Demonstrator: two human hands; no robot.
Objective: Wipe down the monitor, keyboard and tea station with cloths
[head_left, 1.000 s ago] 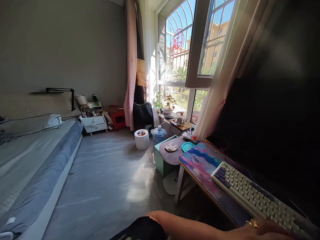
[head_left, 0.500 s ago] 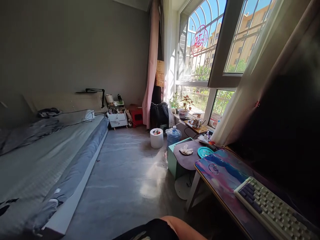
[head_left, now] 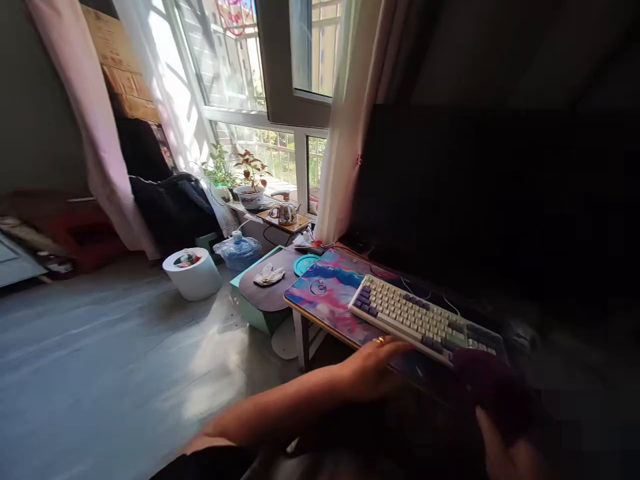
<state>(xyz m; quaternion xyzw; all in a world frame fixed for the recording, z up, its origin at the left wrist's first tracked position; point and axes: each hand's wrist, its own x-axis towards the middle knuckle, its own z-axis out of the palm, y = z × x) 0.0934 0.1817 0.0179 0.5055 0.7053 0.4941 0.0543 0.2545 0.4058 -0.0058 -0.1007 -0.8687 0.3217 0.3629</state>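
My left hand (head_left: pixel 375 368), with a ring on one finger, reaches in from the lower left. Its fingers point right along the front edge of the desk, just below the keyboard (head_left: pixel 417 312), and hold nothing that I can see. At the lower right, deep in shadow, my right hand (head_left: pixel 513 450) has its thumb against a dark purple, rounded thing (head_left: pixel 493 387), whose kind I cannot make out. That thing covers the near right corner of the keyboard. Under the keyboard lies a colourful desk mat (head_left: pixel 320 287).
Left of the desk stands a small side table (head_left: pixel 255 297) with a white glove-like cloth (head_left: pixel 269 275) and a turquoise lid (head_left: pixel 306 265). Beyond are a water jug (head_left: pixel 239 250), a white round bin (head_left: pixel 195 283) and a kettle (head_left: pixel 285 212) by the window. A large dark screen fills the right.
My view has swung right, from the bed and floor towards the desk. Both hands have come into view at the desk's front edge, along with the dark purple thing.
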